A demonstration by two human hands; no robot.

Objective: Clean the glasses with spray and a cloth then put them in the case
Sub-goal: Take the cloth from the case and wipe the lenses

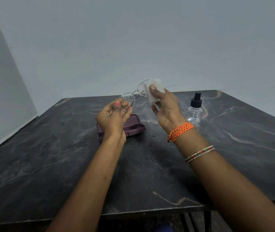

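The glasses [134,96] are held up in the air above the dark marble table [66,156], a little past the middle toward 12 o'clock; they have a thin metal frame and clear lenses; small drops sit on the lens at the 9 o'clock side. The left hand [112,118] pinches that lens at its rim, thumb on the near side and fingers curled behind. The right hand [165,106] pinches a white cloth [155,91] around the other lens, at the 3 o'clock side of the glasses; the thumb presses flat on the cloth, and the fingers behind it are hidden. One thin arm of the glasses sticks out toward 3 o'clock past the cloth.

The purple case [133,128] lies open on the table, right under the left hand, partly hidden by the wrist. The clear spray bottle [195,109] with a black top stands upright at 3 o'clock from the case, just beside the right wrist. An orange band [181,130] and a beaded bracelet [200,154] are on the right arm.
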